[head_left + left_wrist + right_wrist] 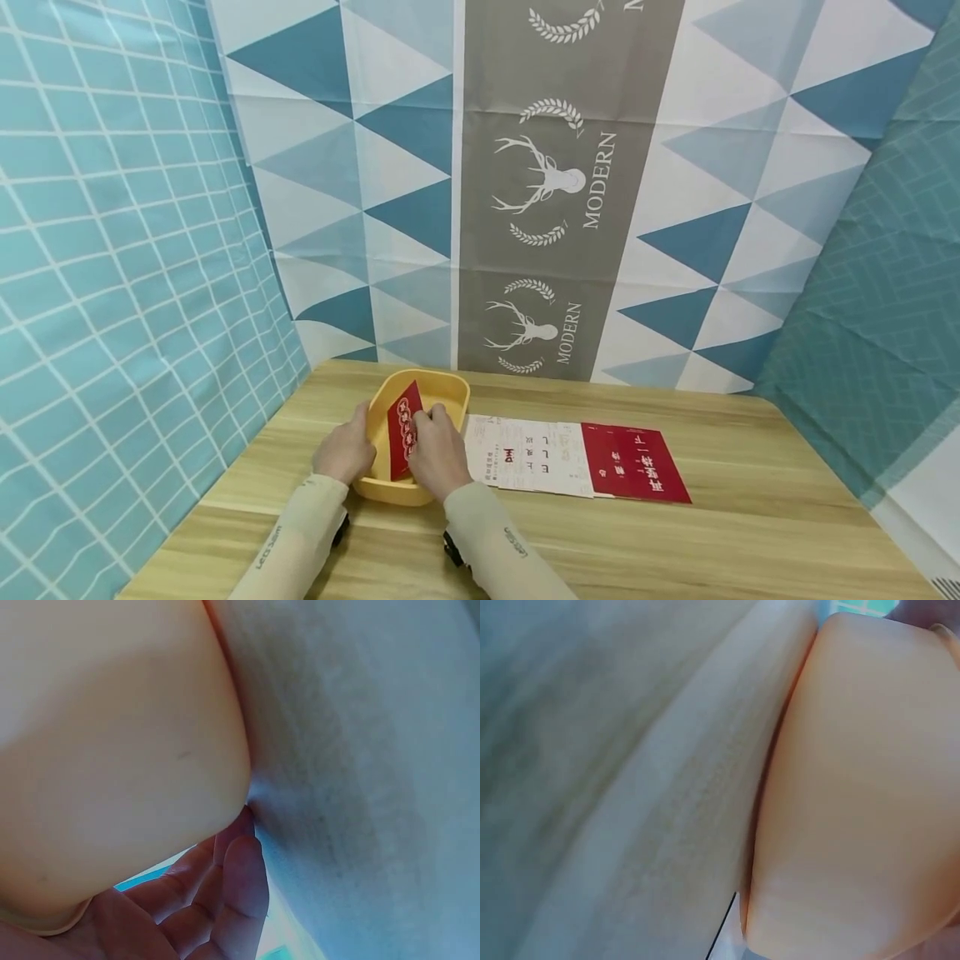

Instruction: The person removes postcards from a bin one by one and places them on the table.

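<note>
A yellow plastic tub (450, 387) stands on the wooden table near its left back corner. My left hand (345, 452) holds the tub's left side, thumb on the rim. In the left wrist view its fingers (221, 896) lie against the tub's outer wall (112, 765). My right hand (437, 450) pinches a red card with a white pattern (402, 427) and holds it upright over the tub's inside. The right wrist view shows only the tub's wall (862, 810) and the table (652, 825).
A white printed sheet (525, 457) and a red printed sheet (636, 463) lie flat side by side just right of the tub. Patterned cloth walls close in the table (750, 533) at the back and on both sides.
</note>
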`<action>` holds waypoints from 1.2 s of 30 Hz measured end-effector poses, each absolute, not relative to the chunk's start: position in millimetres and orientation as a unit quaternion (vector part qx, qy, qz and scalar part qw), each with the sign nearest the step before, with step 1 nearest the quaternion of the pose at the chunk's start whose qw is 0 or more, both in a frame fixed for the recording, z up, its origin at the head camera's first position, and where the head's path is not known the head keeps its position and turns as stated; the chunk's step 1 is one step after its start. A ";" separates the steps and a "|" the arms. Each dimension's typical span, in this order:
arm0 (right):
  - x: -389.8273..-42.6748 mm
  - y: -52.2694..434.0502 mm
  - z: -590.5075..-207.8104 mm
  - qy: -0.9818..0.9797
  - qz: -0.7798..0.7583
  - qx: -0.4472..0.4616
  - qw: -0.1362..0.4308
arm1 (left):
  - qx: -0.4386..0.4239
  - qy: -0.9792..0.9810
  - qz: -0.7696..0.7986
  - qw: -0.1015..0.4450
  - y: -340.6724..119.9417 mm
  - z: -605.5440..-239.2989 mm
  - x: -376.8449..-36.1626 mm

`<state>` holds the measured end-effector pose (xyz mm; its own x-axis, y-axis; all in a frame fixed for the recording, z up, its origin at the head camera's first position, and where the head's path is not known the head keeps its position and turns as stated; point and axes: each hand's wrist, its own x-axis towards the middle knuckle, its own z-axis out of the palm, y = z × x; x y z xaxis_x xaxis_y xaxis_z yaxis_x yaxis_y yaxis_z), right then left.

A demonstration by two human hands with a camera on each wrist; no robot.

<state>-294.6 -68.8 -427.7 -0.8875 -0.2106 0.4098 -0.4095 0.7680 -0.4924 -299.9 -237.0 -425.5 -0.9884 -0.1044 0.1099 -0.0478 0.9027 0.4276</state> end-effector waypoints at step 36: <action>-272.7 153.3 -328.9 -0.780 0.603 0.149 0.079 | 0.033 -0.975 -0.218 0.039 -237.5 -422.0 -300.5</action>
<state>-272.7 153.3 -328.9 -0.9432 -0.1359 0.3031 -0.3275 0.2281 -0.9169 -300.5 -237.5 -422.0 -0.9947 -0.0814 0.0625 -0.0470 0.9028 0.4276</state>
